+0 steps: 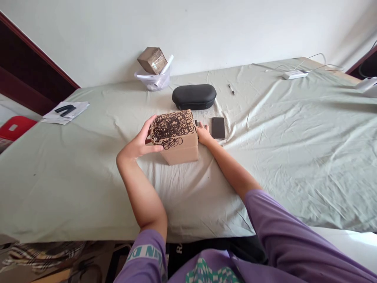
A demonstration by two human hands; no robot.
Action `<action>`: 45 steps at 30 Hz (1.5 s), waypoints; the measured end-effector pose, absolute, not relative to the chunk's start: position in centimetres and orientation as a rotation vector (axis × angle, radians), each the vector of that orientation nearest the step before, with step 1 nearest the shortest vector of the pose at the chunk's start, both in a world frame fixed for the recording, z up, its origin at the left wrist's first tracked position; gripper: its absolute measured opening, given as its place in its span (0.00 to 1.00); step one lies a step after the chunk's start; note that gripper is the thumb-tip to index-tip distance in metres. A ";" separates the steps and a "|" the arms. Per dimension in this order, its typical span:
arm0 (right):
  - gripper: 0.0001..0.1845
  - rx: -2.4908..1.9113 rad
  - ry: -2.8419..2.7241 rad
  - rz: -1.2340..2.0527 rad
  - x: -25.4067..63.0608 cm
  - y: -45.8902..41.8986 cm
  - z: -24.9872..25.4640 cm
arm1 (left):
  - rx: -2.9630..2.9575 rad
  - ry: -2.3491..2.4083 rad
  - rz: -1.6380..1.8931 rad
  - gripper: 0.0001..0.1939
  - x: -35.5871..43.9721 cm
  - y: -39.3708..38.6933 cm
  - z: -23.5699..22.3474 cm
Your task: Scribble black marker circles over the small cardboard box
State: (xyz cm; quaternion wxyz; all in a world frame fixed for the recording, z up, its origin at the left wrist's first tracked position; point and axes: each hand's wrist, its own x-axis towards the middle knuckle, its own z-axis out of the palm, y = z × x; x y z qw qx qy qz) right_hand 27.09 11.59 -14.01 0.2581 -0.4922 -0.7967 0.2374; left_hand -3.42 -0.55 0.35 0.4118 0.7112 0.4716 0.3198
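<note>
A brown cardboard box [183, 151] stands on the cloth-covered surface in front of me, its top covered in looping black scribbles that spill a little over the near edge. My left hand [143, 140] grips the box at its upper left edge, thumb on the near face and fingers at the far side. Against the box's right side is my right hand [204, 134], fingers partly curled. A small dark thing shows by those fingers, too hidden to name. Just right of this hand lies a black phone [218, 128].
Behind the box sits a black hard case [194, 96], with a pen [231, 89] to its right. A plastic bowl [141, 80] holds a smaller taped box [151, 60]. Papers [65, 113] lie at left, a white power strip [295, 74] at far right.
</note>
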 end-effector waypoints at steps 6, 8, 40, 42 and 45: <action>0.14 -1.264 -1.771 0.694 27.1 11.8 -13.0 | 1.751 1.244 1.233 0.52 -3.6 -1.2 0.8; 0.16 -1.209 -1.570 0.672 27.2 11.4 -11.1 | 1.727 1.289 1.552 0.38 -2.6 -1.2 1.4; 0.09 -0.317 -1.382 1.367 25.5 -4.6 3.8 | 2.041 1.090 1.577 0.21 8.1 -6.0 4.5; 0.08 -0.294 -1.325 1.428 24.8 -4.4 3.5 | 2.165 1.164 1.644 0.18 8.6 -5.9 4.1; 0.12 -0.313 -1.275 1.515 23.7 -4.2 2.8 | 2.409 1.163 1.810 0.18 9.3 -5.3 3.4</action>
